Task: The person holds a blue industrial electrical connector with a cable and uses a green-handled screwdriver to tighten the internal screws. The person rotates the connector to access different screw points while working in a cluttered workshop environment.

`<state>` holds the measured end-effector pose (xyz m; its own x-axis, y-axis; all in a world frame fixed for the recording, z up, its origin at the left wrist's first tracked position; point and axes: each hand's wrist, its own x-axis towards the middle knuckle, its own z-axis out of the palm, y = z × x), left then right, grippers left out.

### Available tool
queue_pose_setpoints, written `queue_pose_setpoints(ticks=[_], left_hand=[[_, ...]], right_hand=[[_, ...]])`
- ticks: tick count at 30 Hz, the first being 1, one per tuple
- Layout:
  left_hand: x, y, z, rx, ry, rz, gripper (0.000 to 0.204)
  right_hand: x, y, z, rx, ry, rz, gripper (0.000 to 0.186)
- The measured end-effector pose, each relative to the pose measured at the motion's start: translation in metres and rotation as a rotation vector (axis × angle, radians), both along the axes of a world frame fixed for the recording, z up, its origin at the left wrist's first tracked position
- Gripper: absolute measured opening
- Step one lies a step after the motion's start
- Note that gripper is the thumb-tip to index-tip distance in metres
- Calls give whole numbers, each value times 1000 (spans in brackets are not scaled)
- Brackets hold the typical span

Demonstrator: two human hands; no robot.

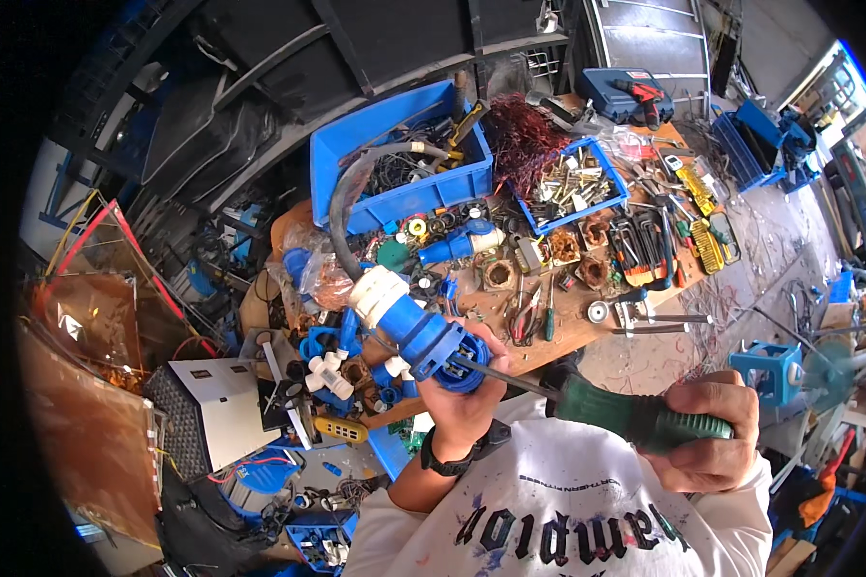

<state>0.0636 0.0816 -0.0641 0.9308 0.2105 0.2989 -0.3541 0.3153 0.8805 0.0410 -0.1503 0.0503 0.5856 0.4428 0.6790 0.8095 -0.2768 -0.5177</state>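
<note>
My left hand point(462, 413) is closed round a blue industrial connector point(404, 327) with a cream cap at its cable end, tilted so its open round end faces me. A thick grey cable point(342, 226) runs from the cap up toward a blue crate. My right hand point(702, 442) grips the handle of a green screwdriver point(611, 409). Its metal shaft reaches into the connector's open end; the tip is hidden inside. Blue and white fittings point(332, 380) lie just left of the connector.
A cluttered wooden bench point(573, 341) holds a blue crate point(394, 202) of cables, a blue tray point(568, 183) of metal parts, pliers point(524, 322) and other hand tools. A drill point(645, 96) rests on a blue case behind. Panels point(96, 404) stand at left; a blue stool point(765, 370) is at right.
</note>
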Motion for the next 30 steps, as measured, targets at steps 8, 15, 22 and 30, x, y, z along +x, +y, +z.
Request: queue_pose_setpoints(ticks=[8,15,22,30], left_hand=[[4,0,-1,34,-49,-18,56],[4,-3,0,15,-38,-1,55],[5,-4,7,-90,1,55,54],[7,-2,6,-83,0,17,55]], right_hand=[[-2,-1,-4,6,-32,12,41],[1,3,-6,12,-54,-7,38],[-8,13,-15,-112,122,-121,37],[4,19,-5,-273,337,-108,47]])
